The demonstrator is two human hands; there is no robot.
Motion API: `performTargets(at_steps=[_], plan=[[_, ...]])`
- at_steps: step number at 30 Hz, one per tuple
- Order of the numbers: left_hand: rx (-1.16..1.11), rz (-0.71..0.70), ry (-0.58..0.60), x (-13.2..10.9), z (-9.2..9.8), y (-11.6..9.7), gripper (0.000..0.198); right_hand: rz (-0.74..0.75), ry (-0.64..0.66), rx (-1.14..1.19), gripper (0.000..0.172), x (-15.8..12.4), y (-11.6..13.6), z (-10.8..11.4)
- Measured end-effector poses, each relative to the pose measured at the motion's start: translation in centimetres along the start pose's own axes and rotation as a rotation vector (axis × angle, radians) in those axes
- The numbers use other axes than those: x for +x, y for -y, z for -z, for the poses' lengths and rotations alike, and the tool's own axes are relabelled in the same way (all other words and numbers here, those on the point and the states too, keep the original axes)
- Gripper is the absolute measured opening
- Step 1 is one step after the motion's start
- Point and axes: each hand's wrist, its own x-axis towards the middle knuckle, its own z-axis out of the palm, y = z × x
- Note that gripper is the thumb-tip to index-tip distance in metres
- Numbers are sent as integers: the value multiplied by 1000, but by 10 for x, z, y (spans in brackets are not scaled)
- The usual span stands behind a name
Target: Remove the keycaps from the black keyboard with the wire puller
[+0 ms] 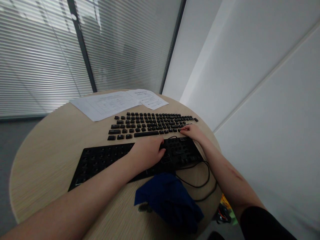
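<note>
A black keyboard base [105, 158] with its keycaps taken off lies across the round table. My left hand [147, 151] rests over its middle, fingers curled downward, the thumb pointing right; what those fingertips touch is hidden. Beyond the base, loose black keycaps [147, 125] are laid out in rows like a keyboard, with a long space bar [146, 134] in the nearest row. At the right end of these rows, my right hand [191, 131] has its thumb and fingers pinched together on a small keycap.
A crumpled blue cloth [170, 200] lies near the table's front edge, with a black cable [200, 185] looping beside it. Printed papers [107, 103] spread along the back of the wooden table [42, 160]. A white wall [262, 100] stands close on the right.
</note>
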Motion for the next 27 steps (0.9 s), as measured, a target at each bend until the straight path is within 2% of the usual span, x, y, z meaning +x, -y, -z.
performTargets(at_steps=[7,11,13,16,19,21,24,27], plan=[[-15,-9,0,1,-2,2,28,11,-43,2,19,1,4,-3],[-9,-21,-1,1,-4,4,28,33,-139,46,17,-5,6,7],[1,-15,8,2,-4,5,29,46,-242,76,27,-11,8,19],[-2,-37,16,4,-5,6,28,47,-394,163,56,-24,13,40],[-3,-86,10,4,-7,9,26,79,-464,526,72,-45,23,57],[2,-113,3,4,-8,10,25,115,-445,737,73,-65,31,63],[17,-159,14,3,-9,10,24,78,-330,819,73,-100,42,60],[32,-218,46,1,-10,9,25,18,-204,983,57,-131,49,44]])
